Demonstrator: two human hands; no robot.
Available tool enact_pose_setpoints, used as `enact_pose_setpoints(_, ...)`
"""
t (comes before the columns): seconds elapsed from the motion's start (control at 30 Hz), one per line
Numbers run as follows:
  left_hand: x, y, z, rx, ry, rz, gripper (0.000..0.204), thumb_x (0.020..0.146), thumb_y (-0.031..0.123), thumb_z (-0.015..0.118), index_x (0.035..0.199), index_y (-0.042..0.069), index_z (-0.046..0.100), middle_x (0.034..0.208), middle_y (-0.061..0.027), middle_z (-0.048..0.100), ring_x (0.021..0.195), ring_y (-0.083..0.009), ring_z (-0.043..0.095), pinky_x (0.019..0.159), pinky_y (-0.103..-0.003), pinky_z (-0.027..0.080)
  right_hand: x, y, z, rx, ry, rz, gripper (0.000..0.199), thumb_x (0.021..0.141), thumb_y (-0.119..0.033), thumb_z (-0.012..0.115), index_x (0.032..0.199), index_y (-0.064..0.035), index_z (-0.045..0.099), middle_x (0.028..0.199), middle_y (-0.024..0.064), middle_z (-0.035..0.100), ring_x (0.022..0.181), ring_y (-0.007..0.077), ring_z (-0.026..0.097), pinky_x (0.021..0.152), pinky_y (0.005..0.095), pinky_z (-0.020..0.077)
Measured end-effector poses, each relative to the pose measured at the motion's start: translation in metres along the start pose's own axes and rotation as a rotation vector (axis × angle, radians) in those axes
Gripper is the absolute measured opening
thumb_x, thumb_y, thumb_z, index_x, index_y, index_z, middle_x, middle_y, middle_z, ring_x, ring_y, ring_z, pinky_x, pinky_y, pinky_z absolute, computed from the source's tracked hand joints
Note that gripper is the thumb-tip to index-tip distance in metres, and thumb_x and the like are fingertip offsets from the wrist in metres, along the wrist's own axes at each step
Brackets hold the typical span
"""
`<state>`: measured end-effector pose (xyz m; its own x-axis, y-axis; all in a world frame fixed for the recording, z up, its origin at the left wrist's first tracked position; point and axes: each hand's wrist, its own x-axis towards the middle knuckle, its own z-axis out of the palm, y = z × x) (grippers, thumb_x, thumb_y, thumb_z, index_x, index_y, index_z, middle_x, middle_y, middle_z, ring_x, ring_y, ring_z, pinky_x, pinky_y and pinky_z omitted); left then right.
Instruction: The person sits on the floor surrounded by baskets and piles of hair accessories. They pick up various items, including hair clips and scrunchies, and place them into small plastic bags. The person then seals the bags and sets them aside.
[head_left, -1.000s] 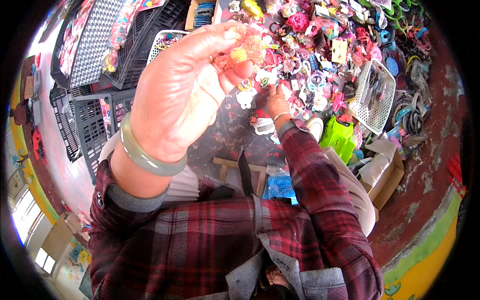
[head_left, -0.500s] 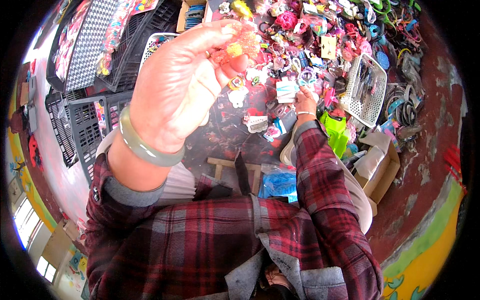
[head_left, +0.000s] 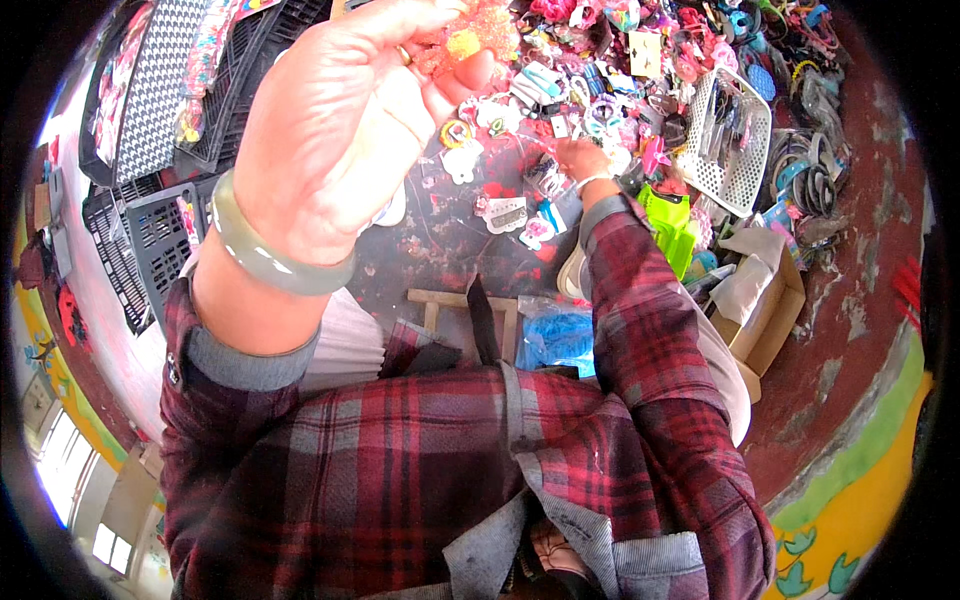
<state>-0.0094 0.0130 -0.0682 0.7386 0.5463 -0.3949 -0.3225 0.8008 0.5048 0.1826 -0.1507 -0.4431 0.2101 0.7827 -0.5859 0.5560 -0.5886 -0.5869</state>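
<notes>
Now pinching the coral, yellow-centred trinket [head_left: 465, 44] between thumb and fingers of the raised left hand [head_left: 330, 140], probably handling something light, soft and crushable, best held by its rim, while poising the right hand [head_left: 584, 160] by the accessory pile [head_left: 605, 112], with grip unclear.

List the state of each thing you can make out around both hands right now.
Left hand: grip closed, raised
Coral ornament: pinched in the left hand
Right hand: lowered to the pile's edge, hold unclear
Accessory pile: loose, jumbled
White basket: uncovered, items inside
Cardboard box: open
Blue bundle: bagged
</notes>
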Motion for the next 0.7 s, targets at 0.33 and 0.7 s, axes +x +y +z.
enact_pose_setpoints(0.33,-0.004,0.001,0.012,-0.002,0.040,-0.019,0.019,0.085,0.005,0.048,0.096,-0.008,0.055,0.088,-0.0134,0.060,0.079,-0.0200,0.059,0.073,-0.030,0.048,-0.101,0.011,0.106,0.008,0.273,0.724,0.050,0.067,-0.024,0.067,0.105,-0.0026,0.043,0.091,0.0228,0.061,0.086,0.0360,0.060,0.074,0.0418,0.0476)
enact_pose_setpoints(0.7,0.001,-0.001,0.000,0.085,-0.114,-0.028,0.020,0.086,0.008,0.046,0.096,-0.007,0.055,0.086,-0.0111,0.059,0.077,-0.0175,0.057,0.072,-0.028,0.047,-0.041,0.010,0.104,1.430,0.198,0.360,0.017,0.085,-0.019,0.053,0.092,-0.0036,0.053,0.077,0.0153,0.063,0.065,0.0214,0.063,0.053,0.0311,0.0496)
